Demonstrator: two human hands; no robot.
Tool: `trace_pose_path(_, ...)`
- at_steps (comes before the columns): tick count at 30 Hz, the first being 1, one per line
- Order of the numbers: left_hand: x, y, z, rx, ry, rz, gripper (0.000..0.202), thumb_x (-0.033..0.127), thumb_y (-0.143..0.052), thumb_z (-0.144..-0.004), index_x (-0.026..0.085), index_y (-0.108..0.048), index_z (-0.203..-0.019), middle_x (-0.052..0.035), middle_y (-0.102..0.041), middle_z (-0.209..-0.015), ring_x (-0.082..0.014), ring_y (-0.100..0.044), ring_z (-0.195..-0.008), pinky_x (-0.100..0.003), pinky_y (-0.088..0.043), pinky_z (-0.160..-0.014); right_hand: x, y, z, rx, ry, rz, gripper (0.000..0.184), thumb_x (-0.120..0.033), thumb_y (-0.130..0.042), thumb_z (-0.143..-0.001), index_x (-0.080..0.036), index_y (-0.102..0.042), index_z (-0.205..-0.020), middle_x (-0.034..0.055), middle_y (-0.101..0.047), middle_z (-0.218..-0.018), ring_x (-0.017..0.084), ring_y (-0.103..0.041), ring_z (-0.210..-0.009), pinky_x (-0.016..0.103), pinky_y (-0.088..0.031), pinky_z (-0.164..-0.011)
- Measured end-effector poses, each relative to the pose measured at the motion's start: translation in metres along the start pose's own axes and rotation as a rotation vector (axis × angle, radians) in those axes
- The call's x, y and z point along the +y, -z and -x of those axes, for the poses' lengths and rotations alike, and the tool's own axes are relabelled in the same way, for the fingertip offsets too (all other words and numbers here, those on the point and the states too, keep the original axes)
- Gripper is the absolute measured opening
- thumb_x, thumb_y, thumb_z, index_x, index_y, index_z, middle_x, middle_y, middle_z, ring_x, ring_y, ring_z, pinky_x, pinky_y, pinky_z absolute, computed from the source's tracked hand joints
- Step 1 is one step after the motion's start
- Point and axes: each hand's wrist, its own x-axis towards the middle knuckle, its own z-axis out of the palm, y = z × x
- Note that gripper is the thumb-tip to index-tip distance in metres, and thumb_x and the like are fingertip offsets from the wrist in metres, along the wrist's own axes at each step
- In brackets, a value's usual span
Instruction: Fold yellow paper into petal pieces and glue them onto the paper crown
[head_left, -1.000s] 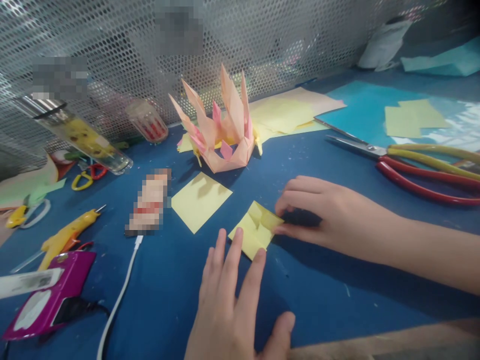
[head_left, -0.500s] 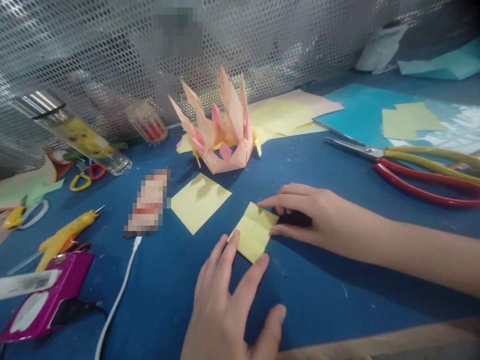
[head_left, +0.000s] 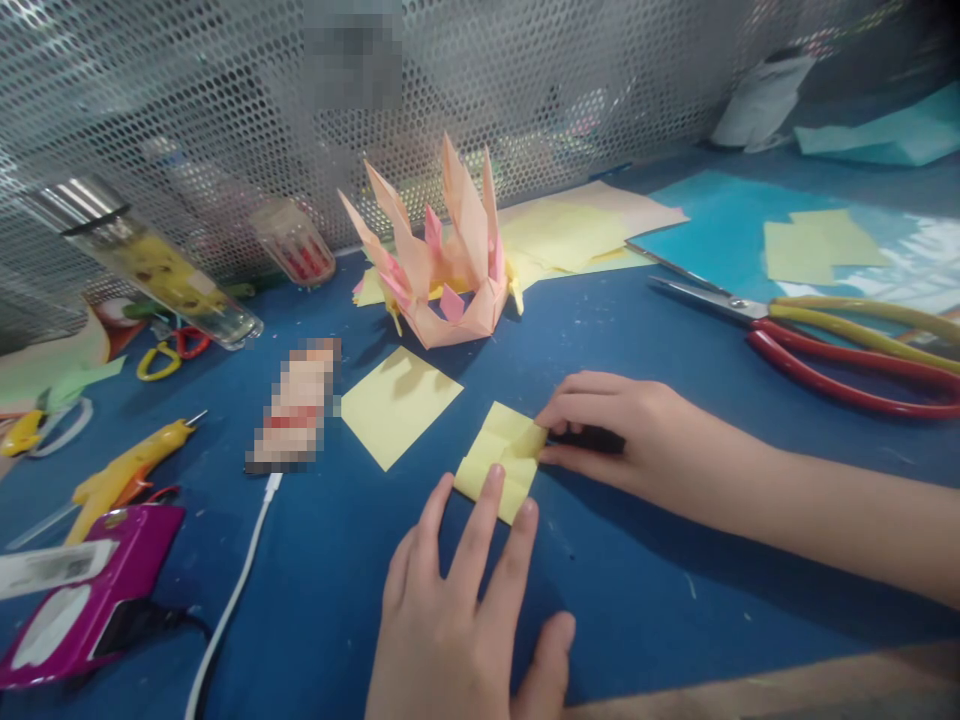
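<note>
A small yellow paper square lies on the blue table in front of me, creased across its middle. My left hand rests flat with its fingers stretched out, and two fingertips press the near part of the paper. My right hand comes in from the right and pinches the paper's right corner between thumb and forefinger, lifting it a little. A second flat yellow square lies just to the left. Behind both stands a pink folded-paper crown.
Large red-and-yellow scissors lie at the right near teal and yellow sheets. At the left are a clear bottle, a yellow glue gun, a magenta device with a white cable, and small scissors. Perforated metal mesh closes the back.
My left fingers slid forward onto the yellow paper. My right hand drew back from flat on the sheet to pinch and lift its right corner.
</note>
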Motion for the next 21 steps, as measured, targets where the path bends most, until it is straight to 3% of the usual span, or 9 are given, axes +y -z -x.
trace_pose_path(5, -0.006, -0.001, 0.0, -0.002, -0.032, -0.072, 0.058, 0.038, -0.049, -0.087, 0.016, -0.041, -0.141, -0.0028, -0.04, -0.148, -0.0322, -0.04, -0.13, -0.042, -0.045, -0.088, 0.001, -0.001, -0.001, -0.02, 0.04, -0.042, 0.014, -0.024, -0.056, -0.089, -0.016, -0.058, -0.078, 0.005, -0.057, -0.082, 0.014, -0.055, -0.074, 0.025, -0.048, -0.065)
trace_pose_path(11, -0.013, -0.003, 0.0, -0.016, -0.128, -0.115, 0.064, 0.04, -0.049, -0.087, 0.013, -0.035, -0.143, -0.0061, -0.038, -0.149, -0.0297, -0.033, -0.137, -0.044, -0.041, -0.099, 0.002, -0.003, 0.002, 0.119, 0.219, 0.025, 0.012, -0.019, -0.053, -0.089, -0.018, -0.061, -0.079, 0.0088, -0.059, -0.098, 0.017, -0.055, -0.087, 0.03, -0.048, -0.077)
trace_pose_path(16, -0.01, -0.003, -0.001, -0.008, -0.146, -0.113, 0.062, 0.036, -0.048, -0.087, 0.009, -0.036, -0.141, -0.0121, -0.043, -0.145, -0.0295, -0.042, -0.132, -0.045, -0.046, -0.093, 0.001, 0.002, 0.002, 0.072, 0.481, 0.194, 0.026, -0.017, -0.038, -0.097, -0.017, -0.062, -0.085, 0.0085, -0.067, -0.098, 0.018, -0.055, -0.085, 0.032, -0.045, -0.077)
trace_pose_path(21, -0.008, -0.002, -0.002, -0.003, -0.119, -0.088, 0.062, 0.037, -0.047, -0.087, 0.005, -0.036, -0.14, -0.0121, -0.046, -0.143, -0.0284, -0.044, -0.131, -0.045, -0.046, -0.093, -0.005, 0.007, 0.002, -0.022, 0.58, 0.349, 0.039, -0.013, -0.025, -0.1, -0.016, -0.061, -0.085, 0.0065, -0.069, -0.1, 0.016, -0.055, -0.08, 0.03, -0.043, -0.071)
